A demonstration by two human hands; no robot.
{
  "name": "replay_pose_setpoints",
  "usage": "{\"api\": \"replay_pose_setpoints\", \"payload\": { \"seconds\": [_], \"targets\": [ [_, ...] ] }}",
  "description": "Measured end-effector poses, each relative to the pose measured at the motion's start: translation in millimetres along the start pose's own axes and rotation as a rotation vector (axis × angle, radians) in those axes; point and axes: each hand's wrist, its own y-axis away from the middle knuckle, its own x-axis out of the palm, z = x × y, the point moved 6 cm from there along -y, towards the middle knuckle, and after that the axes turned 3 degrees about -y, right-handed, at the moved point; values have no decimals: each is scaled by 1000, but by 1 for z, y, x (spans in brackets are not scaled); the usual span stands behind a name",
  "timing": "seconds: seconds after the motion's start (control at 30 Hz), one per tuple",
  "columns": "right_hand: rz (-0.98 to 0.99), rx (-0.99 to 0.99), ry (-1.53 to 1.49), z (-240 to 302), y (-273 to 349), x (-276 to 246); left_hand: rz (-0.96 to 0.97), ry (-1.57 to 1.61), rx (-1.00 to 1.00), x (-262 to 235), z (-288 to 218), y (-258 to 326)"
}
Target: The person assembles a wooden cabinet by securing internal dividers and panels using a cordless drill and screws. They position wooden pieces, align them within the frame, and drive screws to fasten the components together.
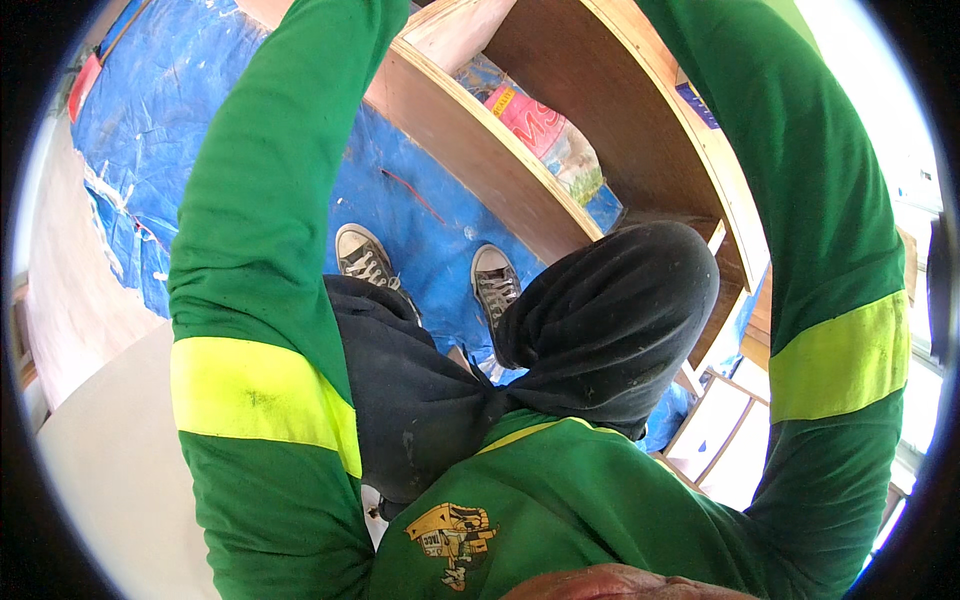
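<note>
Both my arms, in green sleeves with yellow bands, reach up past the top edge of the head view. My left hand and my right hand lie outside the picture, so what they hold or touch is hidden. The left sleeve (pixel 262 200) passes beside an open wooden cabinet frame (pixel 480 130). On the other side of that frame, the right sleeve (pixel 790 170) runs up along its light wooden edge. Inside the frame lies a printed plastic bag (pixel 540 130) in pink, white and green.
A blue tarp (pixel 400 160) covers the floor under my sneakers (pixel 493 280). My bent knee (pixel 660 270) is close against the cabinet frame. A red tool (pixel 85 85) with a long handle lies at the far left. A pale rounded surface (pixel 120 460) is at my left side.
</note>
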Motion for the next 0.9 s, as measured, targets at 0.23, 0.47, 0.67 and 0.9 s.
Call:
{"api": "replay_pose_setpoints", "payload": {
  "seconds": [0.23,0.47,0.67,0.9],
  "targets": [
    [34,-119,-13,10,13,2,27,26,8,2,-6,-4],
    [-23,-41,-22,6,19,0,81,130,-105,1,-8,-6],
    [15,-44,-14,-4,1,5,108,177,-171,3,-6,-4],
    [-22,-26,67,3,5,0,50,-78,76,11,-2,-7]
  ]
}}
